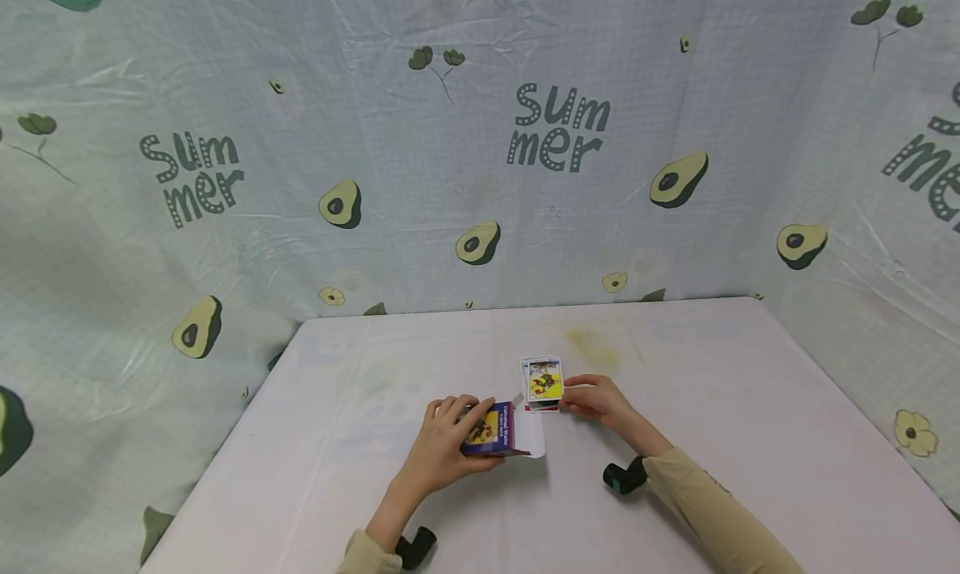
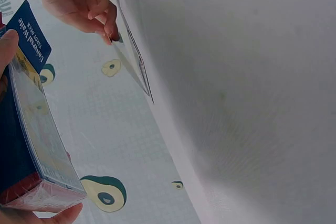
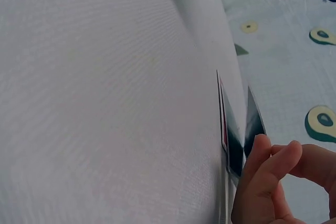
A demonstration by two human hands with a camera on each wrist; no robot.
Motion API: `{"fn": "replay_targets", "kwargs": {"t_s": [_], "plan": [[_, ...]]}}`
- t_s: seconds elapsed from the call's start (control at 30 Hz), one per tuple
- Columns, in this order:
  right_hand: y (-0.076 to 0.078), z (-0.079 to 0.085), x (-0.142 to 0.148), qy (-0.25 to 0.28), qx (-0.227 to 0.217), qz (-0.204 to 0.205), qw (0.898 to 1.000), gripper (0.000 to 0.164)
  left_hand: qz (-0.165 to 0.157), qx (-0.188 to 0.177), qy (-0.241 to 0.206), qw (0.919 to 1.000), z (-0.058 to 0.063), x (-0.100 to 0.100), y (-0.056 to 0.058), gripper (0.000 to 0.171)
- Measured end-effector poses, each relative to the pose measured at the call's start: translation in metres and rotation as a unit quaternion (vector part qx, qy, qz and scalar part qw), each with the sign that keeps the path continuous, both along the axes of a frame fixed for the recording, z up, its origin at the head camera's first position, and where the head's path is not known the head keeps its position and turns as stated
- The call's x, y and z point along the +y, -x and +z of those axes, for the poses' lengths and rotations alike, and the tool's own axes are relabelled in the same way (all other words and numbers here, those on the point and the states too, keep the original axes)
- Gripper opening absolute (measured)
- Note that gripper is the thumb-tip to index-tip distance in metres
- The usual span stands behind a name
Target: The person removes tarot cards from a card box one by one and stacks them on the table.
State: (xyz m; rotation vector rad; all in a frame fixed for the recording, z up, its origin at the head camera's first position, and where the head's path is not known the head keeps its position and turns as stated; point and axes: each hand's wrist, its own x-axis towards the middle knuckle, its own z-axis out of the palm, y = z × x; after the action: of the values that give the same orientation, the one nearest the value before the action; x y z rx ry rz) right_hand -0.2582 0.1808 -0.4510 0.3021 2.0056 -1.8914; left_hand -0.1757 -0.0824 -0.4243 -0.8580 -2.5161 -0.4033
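A blue tarot deck box (image 1: 501,432) marked "Universal Waite" is gripped by my left hand (image 1: 438,449), fingers over its top and thumb along the near side. Its pale end flap (image 1: 534,436) points right, and clear wrap covers part of the box (image 2: 47,129) in the left wrist view. My right hand (image 1: 596,401) pinches the edge of a tarot card (image 1: 545,381) with a yellow picture. In the right wrist view this card (image 3: 254,114) tilts above a few flat cards (image 3: 231,145) on the table, fingertips close beside them.
A pale cloth covers the table (image 1: 375,374), with a yellowish stain behind the cards. Curtains (image 1: 420,157) printed with avocados stand behind and at both sides. Dark wrist devices (image 1: 624,476) sit by both sleeves.
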Motion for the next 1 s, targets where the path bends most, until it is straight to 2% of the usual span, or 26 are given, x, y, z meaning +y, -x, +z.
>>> {"fn": "replay_targets", "kwargs": {"t_s": [0.4,0.67,0.77,0.9,1.0], "plan": [[0.003,-0.002,-0.003,-0.039,0.025,0.011,0.999,0.031,0.000,-0.002,0.001,1.0000,0.001,-0.001,0.001,0.077],[-0.003,0.003,-0.005,-0.072,0.026,0.005,0.997,0.028,0.003,0.008,0.003,1.0000,0.001,-0.004,-0.001,0.078],[-0.002,-0.002,-0.003,-0.075,0.034,0.011,0.997,0.028,0.002,0.010,-0.002,0.9999,0.001,-0.005,-0.001,0.078],[0.001,-0.013,0.003,-0.052,0.058,0.033,0.996,0.027,0.001,0.008,-0.004,1.0000,0.000,-0.005,-0.001,0.078],[0.000,-0.013,0.003,-0.062,0.054,0.031,0.996,0.027,0.002,0.005,-0.003,1.0000,0.000,-0.004,-0.001,0.077]]}}
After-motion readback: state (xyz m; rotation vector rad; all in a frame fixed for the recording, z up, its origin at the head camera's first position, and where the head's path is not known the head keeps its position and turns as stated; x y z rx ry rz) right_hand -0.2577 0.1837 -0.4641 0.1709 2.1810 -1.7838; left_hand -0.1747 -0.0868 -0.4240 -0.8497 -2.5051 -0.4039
